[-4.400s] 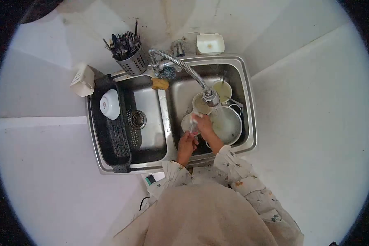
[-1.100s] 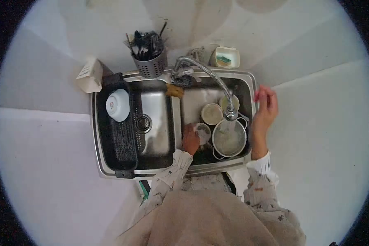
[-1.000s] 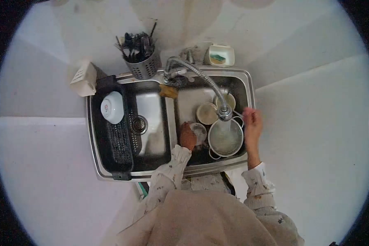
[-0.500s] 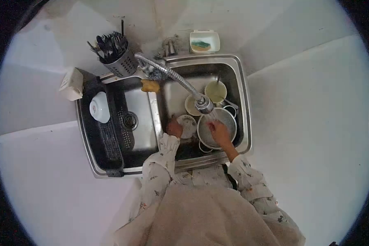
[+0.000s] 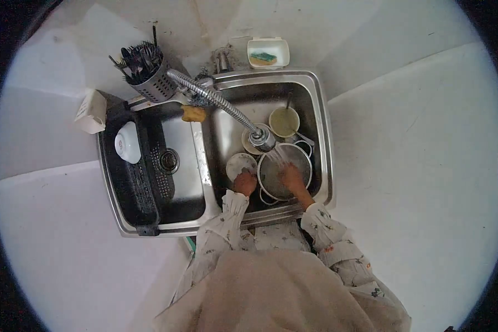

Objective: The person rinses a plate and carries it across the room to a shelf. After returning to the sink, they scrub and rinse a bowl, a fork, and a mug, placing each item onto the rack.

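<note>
Both my hands are in the right basin of the steel sink. My left hand is closed at the near rim of a small whitish bowl, its fingers partly hidden. Beside it stands a large two-handled pot with cloudy grey liquid in it. My right hand reaches over the near right side of the pot, low at the liquid, and its fingers do not show clearly. Water runs from the flexible tap into the pot just beyond my right hand.
Behind the pot stand a bowl partly under the tap and a bowl of pale liquid with utensils. A white bowl lies tilted in the left basin's rack. A cutlery holder, yellow sponge and sponge box line the back.
My left hand has moved from the small bowl's left side to its near rim. My right hand has drawn slightly toward me in the pot. The whole view has shifted a little.
</note>
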`<action>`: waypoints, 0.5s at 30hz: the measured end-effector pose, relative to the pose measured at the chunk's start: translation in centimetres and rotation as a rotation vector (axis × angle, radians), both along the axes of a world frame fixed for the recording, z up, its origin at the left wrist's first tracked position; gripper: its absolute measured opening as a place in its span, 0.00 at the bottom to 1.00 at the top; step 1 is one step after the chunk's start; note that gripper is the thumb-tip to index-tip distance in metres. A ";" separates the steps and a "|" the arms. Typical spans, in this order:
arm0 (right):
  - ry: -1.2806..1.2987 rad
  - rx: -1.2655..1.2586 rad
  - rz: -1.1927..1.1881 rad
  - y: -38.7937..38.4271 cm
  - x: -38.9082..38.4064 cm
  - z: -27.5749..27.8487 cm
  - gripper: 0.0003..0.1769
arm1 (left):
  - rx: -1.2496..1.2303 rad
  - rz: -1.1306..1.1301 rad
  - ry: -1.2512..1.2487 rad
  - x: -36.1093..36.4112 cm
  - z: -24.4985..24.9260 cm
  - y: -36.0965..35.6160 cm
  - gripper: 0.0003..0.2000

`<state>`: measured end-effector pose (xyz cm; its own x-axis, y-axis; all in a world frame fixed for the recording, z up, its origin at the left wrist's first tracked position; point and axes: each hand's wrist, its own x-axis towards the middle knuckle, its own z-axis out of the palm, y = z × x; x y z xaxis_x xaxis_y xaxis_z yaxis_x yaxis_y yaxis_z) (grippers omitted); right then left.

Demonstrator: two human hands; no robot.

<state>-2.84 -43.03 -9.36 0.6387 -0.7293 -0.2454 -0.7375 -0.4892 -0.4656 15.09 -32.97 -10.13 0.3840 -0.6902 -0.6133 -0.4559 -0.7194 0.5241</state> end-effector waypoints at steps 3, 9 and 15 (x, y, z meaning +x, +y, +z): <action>0.061 0.086 -0.048 -2.1 0.4 2.7 0.18 | -0.244 -0.023 -0.131 -0.1 -2.3 1.2 0.14; -0.040 0.009 0.014 -10.5 4.2 14.3 0.14 | -0.204 -0.113 -0.284 1.9 2.3 1.5 0.12; -0.267 -0.269 -0.038 -20.5 16.7 20.0 0.12 | -0.414 0.134 -0.146 3.5 8.3 4.0 0.10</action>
<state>13.89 -63.55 10.68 0.6255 -0.7694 0.1294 -0.6275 -0.5947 -0.5026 18.54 -28.97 -1.82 0.5487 -0.8041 -0.2286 -0.4638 -0.5203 0.7171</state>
